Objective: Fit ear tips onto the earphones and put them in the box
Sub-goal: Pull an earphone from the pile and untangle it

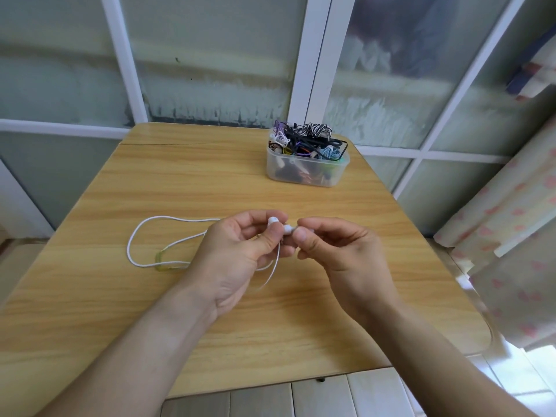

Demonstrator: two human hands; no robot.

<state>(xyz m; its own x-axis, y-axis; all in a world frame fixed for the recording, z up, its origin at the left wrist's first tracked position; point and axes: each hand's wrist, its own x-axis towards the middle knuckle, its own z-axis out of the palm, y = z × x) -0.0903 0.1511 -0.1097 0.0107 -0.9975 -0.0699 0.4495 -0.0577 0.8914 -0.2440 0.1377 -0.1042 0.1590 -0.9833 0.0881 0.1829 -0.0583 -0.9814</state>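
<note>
Pinching a white earbud (273, 220) between thumb and curled fingers, the left hand (240, 251) has its grip clamped on it above the desk (210, 182). Right hand (340, 251) grip clamped on a second white earbud (288, 228), the two buds nearly touching. White cable (141, 236) trails from the left hand, looping on the desk over a small yellowish clear item (170, 263). Clear plastic box (307, 170), heaped with tangled coloured earphones (307, 139), stands well apart at the far side. No legible writing anywhere.
</note>
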